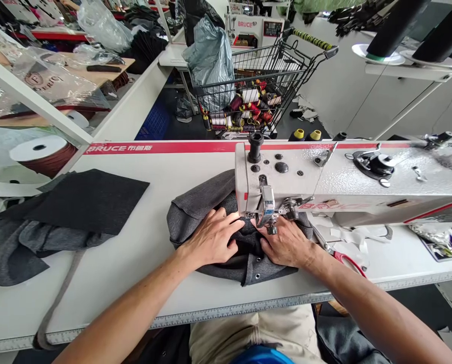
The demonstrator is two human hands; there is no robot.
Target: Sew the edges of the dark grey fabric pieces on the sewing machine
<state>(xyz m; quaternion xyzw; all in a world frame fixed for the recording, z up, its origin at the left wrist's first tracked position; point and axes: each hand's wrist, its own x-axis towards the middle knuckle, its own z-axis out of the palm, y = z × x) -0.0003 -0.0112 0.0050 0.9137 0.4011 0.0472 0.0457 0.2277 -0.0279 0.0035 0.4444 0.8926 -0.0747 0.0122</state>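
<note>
A dark grey cloth piece (201,194) lies bunched under the head of a white sewing machine (324,177). Two small metal eyelets show on its near flap. My left hand (215,236) rests on the cloth left of the needle area, fingers bent and gripping it, index finger pointing at the presser foot. On the other side, my right hand (284,241) grips the same cloth with its thumb toward the needle. The machine's head and tension parts hide some of its fingertips. The needle itself is hard to make out.
Red-handled scissors (349,263) and white scraps lie right of my right hand. More dark grey cloth pieces (85,202) are stacked at the left. A ruler tape (226,314) runs along the table's front edge. Behind stands a wire cart (286,65) with thread spools.
</note>
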